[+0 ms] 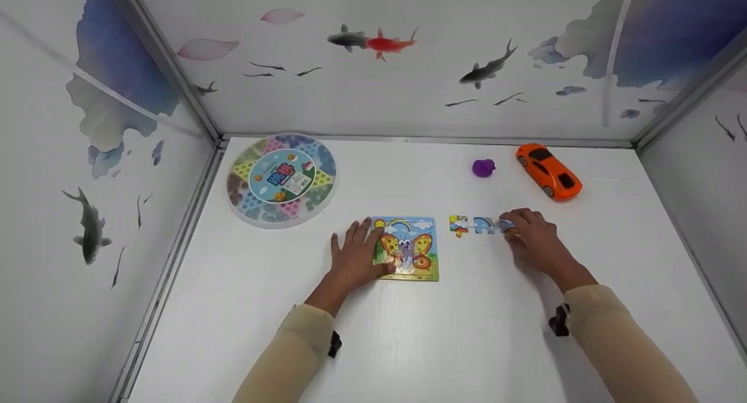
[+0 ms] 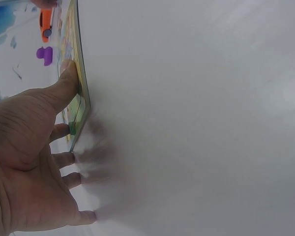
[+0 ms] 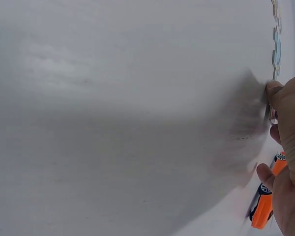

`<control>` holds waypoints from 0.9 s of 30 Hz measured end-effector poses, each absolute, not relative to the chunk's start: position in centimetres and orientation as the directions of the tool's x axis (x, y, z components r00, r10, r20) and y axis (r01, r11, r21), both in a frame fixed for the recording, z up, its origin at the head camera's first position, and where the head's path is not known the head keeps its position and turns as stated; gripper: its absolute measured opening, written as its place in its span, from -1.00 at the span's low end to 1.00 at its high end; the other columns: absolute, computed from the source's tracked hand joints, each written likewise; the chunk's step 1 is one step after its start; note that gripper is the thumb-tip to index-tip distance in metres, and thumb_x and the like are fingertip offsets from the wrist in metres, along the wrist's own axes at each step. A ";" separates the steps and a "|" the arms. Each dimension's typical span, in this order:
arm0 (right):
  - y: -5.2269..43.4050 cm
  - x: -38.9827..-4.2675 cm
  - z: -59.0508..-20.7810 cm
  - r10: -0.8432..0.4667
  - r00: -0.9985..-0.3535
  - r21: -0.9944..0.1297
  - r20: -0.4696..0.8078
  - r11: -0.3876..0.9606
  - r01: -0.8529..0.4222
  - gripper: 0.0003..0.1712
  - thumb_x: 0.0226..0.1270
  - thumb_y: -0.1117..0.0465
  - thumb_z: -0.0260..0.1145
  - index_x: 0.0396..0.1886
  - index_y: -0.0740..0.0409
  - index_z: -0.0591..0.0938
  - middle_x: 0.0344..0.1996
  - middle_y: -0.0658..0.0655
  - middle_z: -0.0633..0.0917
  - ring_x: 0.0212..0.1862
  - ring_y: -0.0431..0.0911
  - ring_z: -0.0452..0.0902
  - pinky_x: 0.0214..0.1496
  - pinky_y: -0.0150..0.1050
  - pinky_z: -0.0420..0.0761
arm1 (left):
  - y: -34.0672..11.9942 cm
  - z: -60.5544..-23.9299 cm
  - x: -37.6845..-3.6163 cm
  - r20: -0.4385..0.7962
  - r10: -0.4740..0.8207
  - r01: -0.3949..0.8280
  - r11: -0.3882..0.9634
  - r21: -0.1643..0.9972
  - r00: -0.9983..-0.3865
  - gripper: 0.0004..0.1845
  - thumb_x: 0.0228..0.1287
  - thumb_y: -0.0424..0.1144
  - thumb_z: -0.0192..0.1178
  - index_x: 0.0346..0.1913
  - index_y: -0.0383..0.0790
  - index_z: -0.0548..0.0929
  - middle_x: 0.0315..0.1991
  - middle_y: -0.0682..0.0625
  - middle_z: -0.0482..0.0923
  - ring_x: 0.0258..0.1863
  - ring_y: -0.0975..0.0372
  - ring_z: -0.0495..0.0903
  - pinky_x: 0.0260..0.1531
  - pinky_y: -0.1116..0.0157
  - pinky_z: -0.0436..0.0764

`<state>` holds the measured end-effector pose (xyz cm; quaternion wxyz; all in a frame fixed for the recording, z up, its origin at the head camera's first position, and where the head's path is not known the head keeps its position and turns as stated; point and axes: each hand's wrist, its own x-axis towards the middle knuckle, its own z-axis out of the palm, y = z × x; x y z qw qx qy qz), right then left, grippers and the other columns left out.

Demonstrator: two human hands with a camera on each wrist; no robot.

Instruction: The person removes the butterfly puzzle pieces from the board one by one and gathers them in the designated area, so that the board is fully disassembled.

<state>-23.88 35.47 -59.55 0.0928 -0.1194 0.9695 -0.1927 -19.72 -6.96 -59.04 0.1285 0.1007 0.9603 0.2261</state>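
Note:
A square butterfly puzzle board lies flat on the white table. My left hand rests flat beside it with fingers spread, and the thumb presses the board's left edge. To the right of the board, loose puzzle pieces lie in a short row. My right hand is at the right end of that row, fingertips curled and pinching the last piece. In the right wrist view the row of pieces runs along the table just above the fingertips.
A round, multicoloured game board lies at the back left. A small purple toy and an orange toy car sit at the back right. Decorated walls with fish close in the table on three sides.

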 end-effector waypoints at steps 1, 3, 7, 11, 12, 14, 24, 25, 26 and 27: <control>35.5 -23.8 -59.6 -0.270 -0.955 -0.396 -0.126 0.896 -0.201 -0.41 0.69 0.25 0.32 0.59 -0.04 0.44 0.55 0.30 0.44 0.54 0.35 0.31 0.53 0.61 0.29 | -7.0 -59.0 -19.7 -0.202 0.252 0.135 0.877 0.461 -0.946 -0.02 0.35 0.24 0.50 0.71 0.02 0.34 0.82 -0.12 0.06 0.82 -0.13 0.00 0.69 -0.47 -0.07; 35.6 -23.7 -59.6 -0.277 -0.954 -0.398 -0.112 0.893 -0.213 -0.42 0.69 0.25 0.32 0.58 -0.02 0.45 0.53 0.31 0.45 0.53 0.36 0.32 0.51 0.61 0.31 | -7.0 -59.0 -19.7 -0.201 0.254 0.137 0.876 0.463 -0.946 -0.02 0.35 0.25 0.49 0.71 0.02 0.34 0.82 -0.13 0.06 0.81 -0.13 0.00 0.69 -0.47 -0.06; 35.5 -23.6 -59.5 -0.282 -0.954 -0.397 -0.100 0.891 -0.222 -0.45 0.70 0.25 0.31 0.57 -0.01 0.46 0.52 0.31 0.46 0.52 0.36 0.33 0.51 0.61 0.31 | -6.9 -58.8 -19.6 -0.199 0.257 0.142 0.877 0.459 -0.946 -0.02 0.37 0.26 0.48 0.71 0.02 0.33 0.82 -0.13 0.06 0.81 -0.13 0.01 0.68 -0.47 -0.05; 35.4 -23.6 -59.3 -0.269 -0.956 -0.386 -0.118 0.900 -0.205 -0.43 0.70 0.24 0.31 0.58 -0.04 0.45 0.53 0.29 0.44 0.53 0.36 0.31 0.53 0.62 0.27 | -6.9 -58.9 -19.6 -0.191 0.256 0.146 0.880 0.452 -0.948 -0.02 0.37 0.26 0.49 0.72 0.02 0.33 0.82 -0.13 0.08 0.81 -0.13 0.03 0.68 -0.47 -0.03; 35.4 -23.6 -59.2 -0.265 -0.957 -0.383 -0.122 0.902 -0.201 -0.42 0.69 0.23 0.32 0.59 -0.05 0.45 0.54 0.28 0.44 0.54 0.36 0.30 0.54 0.62 0.26 | -6.9 -58.9 -19.7 -0.190 0.255 0.147 0.880 0.451 -0.948 -0.02 0.36 0.26 0.49 0.72 0.01 0.33 0.81 -0.13 0.08 0.81 -0.13 0.03 0.68 -0.47 -0.02; 35.3 -23.7 -59.2 -0.260 -0.957 -0.378 -0.130 0.905 -0.194 -0.41 0.69 0.21 0.33 0.60 -0.04 0.44 0.55 0.28 0.42 0.56 0.37 0.27 0.55 0.64 0.22 | -6.9 -59.0 -19.7 -0.186 0.255 0.148 0.880 0.452 -0.949 -0.02 0.36 0.25 0.49 0.71 0.00 0.34 0.81 -0.13 0.09 0.80 -0.13 0.04 0.68 -0.47 -0.02; 31.5 -24.0 -59.0 -0.276 -0.953 -0.331 -0.127 0.917 -0.221 -0.31 0.68 -0.04 0.32 0.67 0.02 0.44 0.58 0.26 0.43 0.61 0.35 0.25 0.59 0.63 0.19 | -7.0 -59.2 -19.8 -0.191 0.258 0.145 0.875 0.461 -0.947 0.08 0.37 0.26 0.48 0.78 -0.05 0.21 0.82 -0.12 0.06 0.81 -0.13 0.02 0.68 -0.47 -0.04; 30.9 -24.0 -59.1 -0.286 -0.951 -0.328 -0.120 0.915 -0.234 -0.31 0.67 -0.05 0.33 0.66 0.02 0.45 0.58 0.25 0.44 0.60 0.34 0.26 0.58 0.63 0.20 | -7.0 -59.2 -19.8 -0.195 0.256 0.143 0.878 0.458 -0.947 0.10 0.37 0.26 0.48 0.79 -0.06 0.19 0.82 -0.12 0.06 0.81 -0.12 0.01 0.68 -0.47 -0.05; 30.1 -24.0 -59.0 -0.292 -0.950 -0.327 -0.111 0.913 -0.242 -0.31 0.66 -0.07 0.34 0.65 0.01 0.47 0.57 0.24 0.46 0.60 0.33 0.28 0.59 0.63 0.21 | -7.0 -59.1 -19.8 -0.196 0.254 0.141 0.878 0.457 -0.947 0.12 0.36 0.27 0.49 0.79 -0.07 0.18 0.82 -0.11 0.06 0.81 -0.12 0.02 0.68 -0.46 -0.04; 29.3 -24.0 -59.0 -0.299 -0.949 -0.332 -0.105 0.910 -0.250 -0.32 0.66 -0.08 0.34 0.64 0.01 0.49 0.56 0.23 0.47 0.60 0.32 0.29 0.59 0.62 0.21 | -7.0 -59.1 -19.8 -0.196 0.253 0.141 0.880 0.454 -0.947 0.12 0.36 0.28 0.49 0.79 -0.08 0.18 0.82 -0.11 0.07 0.81 -0.12 0.02 0.68 -0.46 -0.03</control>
